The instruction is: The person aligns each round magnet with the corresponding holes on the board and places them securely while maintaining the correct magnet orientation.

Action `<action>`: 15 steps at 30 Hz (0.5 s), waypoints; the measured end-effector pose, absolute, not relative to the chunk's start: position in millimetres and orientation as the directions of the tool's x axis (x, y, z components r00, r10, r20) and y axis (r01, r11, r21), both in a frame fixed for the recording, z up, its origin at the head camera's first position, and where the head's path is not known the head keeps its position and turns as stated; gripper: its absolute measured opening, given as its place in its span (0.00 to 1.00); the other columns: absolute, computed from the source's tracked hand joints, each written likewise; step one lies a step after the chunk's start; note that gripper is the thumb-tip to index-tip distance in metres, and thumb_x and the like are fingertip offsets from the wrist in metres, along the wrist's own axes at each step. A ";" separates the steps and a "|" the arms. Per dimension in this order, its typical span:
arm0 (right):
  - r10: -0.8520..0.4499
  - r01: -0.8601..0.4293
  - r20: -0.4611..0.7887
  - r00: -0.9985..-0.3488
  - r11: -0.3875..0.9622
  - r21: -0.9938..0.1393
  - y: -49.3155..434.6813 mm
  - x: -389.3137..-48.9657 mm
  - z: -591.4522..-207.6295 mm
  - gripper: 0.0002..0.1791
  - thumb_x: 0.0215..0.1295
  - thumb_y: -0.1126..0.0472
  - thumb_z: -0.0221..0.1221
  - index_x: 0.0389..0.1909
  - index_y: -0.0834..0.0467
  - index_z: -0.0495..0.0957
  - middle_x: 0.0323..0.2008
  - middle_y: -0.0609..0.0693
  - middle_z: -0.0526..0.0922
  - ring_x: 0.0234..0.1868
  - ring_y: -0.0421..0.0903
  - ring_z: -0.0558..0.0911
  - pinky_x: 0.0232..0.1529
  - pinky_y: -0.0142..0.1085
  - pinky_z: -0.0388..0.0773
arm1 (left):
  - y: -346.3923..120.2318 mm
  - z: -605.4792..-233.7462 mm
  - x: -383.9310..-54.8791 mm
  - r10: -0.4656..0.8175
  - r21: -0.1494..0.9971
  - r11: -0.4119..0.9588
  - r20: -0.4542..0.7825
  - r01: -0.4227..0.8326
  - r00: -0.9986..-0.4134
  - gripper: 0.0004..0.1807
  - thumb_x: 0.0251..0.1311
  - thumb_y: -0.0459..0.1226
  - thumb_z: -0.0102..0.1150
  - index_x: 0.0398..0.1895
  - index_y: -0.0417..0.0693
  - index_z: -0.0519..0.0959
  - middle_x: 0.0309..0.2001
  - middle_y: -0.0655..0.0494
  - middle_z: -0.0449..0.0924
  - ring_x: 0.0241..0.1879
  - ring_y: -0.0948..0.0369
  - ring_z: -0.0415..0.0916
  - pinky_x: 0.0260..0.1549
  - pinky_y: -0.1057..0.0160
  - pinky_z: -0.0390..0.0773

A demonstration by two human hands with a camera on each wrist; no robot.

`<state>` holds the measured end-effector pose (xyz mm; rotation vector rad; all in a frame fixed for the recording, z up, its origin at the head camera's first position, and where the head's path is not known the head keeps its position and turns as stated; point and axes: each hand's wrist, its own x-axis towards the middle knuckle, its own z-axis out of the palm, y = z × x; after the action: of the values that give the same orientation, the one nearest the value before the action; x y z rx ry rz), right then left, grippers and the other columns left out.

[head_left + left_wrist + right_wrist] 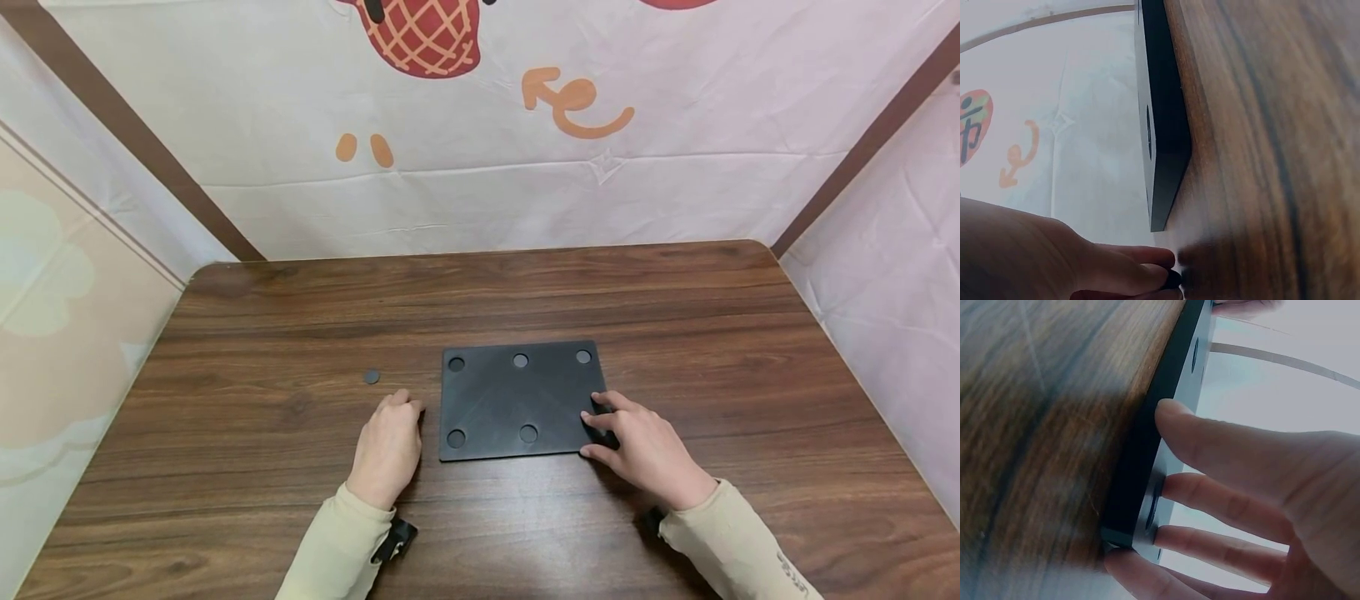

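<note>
A flat black rectangular board (495, 400) with round recesses lies on the table. Left of it, my left hand (388, 446) is close to the tabletop, pinching a small black piece (1174, 279) between thumb and fingers; most of that piece is hidden. Over the board's right end, my right hand (647, 442) rests with spread fingers. Its thumb (1175, 415) touches the near edge, while other fingertips lie on the top face and at the corner. A loose dark grey disc (372, 377) lies beyond the left hand.
The brown wood-grain table (300, 317) extends around the board. Behind it hangs a white printed cloth (480, 200), with more cloth at both sides. Along the board, some recesses look dark, such as the near left recess (457, 438); others look lighter grey.
</note>
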<state>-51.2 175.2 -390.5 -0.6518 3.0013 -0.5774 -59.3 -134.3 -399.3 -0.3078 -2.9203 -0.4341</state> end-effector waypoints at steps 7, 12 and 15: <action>-0.405 -0.399 0.064 -0.912 0.844 -0.357 174.9 -50.9 -390.3 0.24 0.51 0.54 0.71 0.48 0.60 0.84 0.54 0.59 0.79 0.47 0.56 0.83 0.39 0.49 0.80 | -133.9 -398.9 -57.3 0.167 0.300 0.927 0.211 0.227 -0.963 0.12 0.52 0.18 0.56 0.35 0.34 0.85 0.30 0.46 0.78 0.33 0.48 0.80 0.27 0.52 0.80; -0.405 -0.401 0.065 -0.912 0.844 -0.357 174.8 -50.9 -390.7 0.24 0.51 0.54 0.72 0.48 0.60 0.84 0.54 0.59 0.79 0.47 0.56 0.83 0.38 0.49 0.80 | -133.8 -399.0 -55.4 0.170 0.309 0.920 0.245 0.243 -0.955 0.11 0.51 0.18 0.56 0.33 0.34 0.84 0.29 0.46 0.78 0.31 0.48 0.80 0.25 0.52 0.80; -0.406 -0.402 0.066 -0.911 0.843 -0.357 174.8 -50.8 -390.8 0.24 0.51 0.54 0.72 0.48 0.60 0.84 0.54 0.59 0.79 0.47 0.56 0.83 0.38 0.49 0.80 | -133.6 -398.9 -54.7 0.170 0.306 0.919 0.265 0.250 -0.949 0.10 0.52 0.18 0.57 0.32 0.35 0.84 0.27 0.47 0.77 0.29 0.48 0.79 0.24 0.52 0.79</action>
<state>-50.8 174.8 -390.8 -0.6581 3.0046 -0.5776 -54.7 -133.6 -398.9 -0.3165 -2.8458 -0.4988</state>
